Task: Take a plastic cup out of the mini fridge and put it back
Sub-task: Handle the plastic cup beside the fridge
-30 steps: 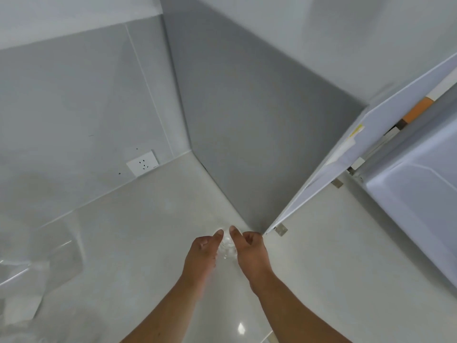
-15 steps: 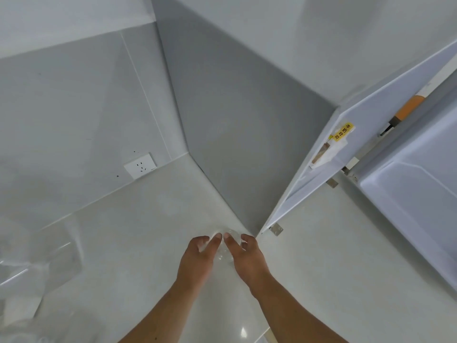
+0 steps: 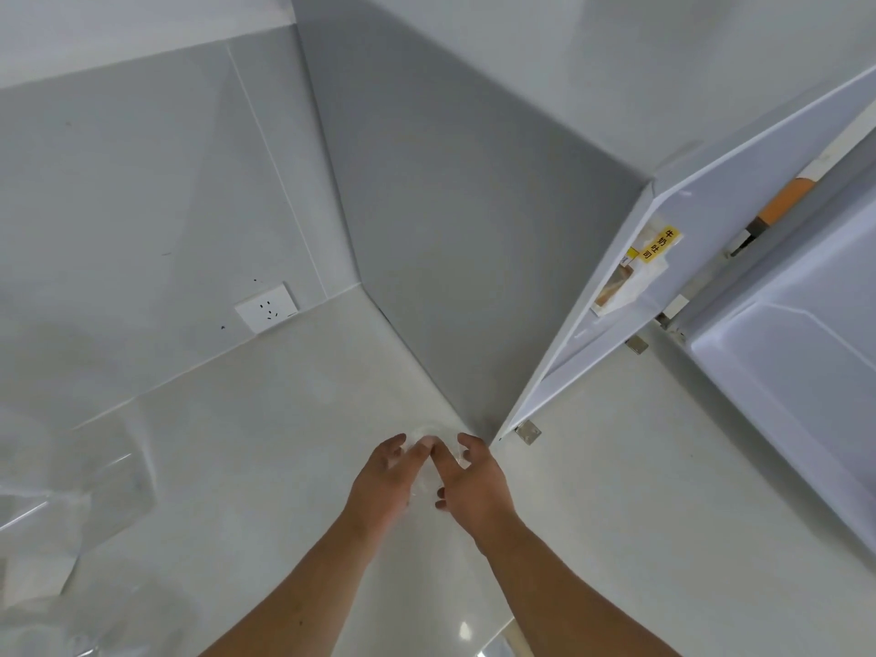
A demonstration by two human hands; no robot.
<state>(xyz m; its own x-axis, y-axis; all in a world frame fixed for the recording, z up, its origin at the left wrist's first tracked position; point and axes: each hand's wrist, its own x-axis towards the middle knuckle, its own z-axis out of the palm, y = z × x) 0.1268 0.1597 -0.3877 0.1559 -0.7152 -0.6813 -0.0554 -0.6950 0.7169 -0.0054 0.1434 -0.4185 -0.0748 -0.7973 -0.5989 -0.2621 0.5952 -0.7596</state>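
A clear plastic cup [image 3: 429, 431] sits low in the middle of the view, mostly hidden between my two hands, with only its pale rim showing above my fingers. My left hand [image 3: 386, 481] wraps its left side and my right hand [image 3: 474, 486] wraps its right side, fingertips meeting on top. The mini fridge [image 3: 796, 353] stands at the right with its white door [image 3: 630, 296] swung open toward me. A packet with a yellow label [image 3: 637, 267] rests in the door shelf.
A grey wall panel [image 3: 450, 230] runs behind the cup to the fridge door. A white wall socket [image 3: 266, 307] sits at the left above the pale floor [image 3: 260, 419]. Crumpled clear plastic [image 3: 61, 490] lies at the lower left.
The view has shifted so the open fridge door and its labelled packet show more. My hands have closed tighter over the cup, fingertips now touching.
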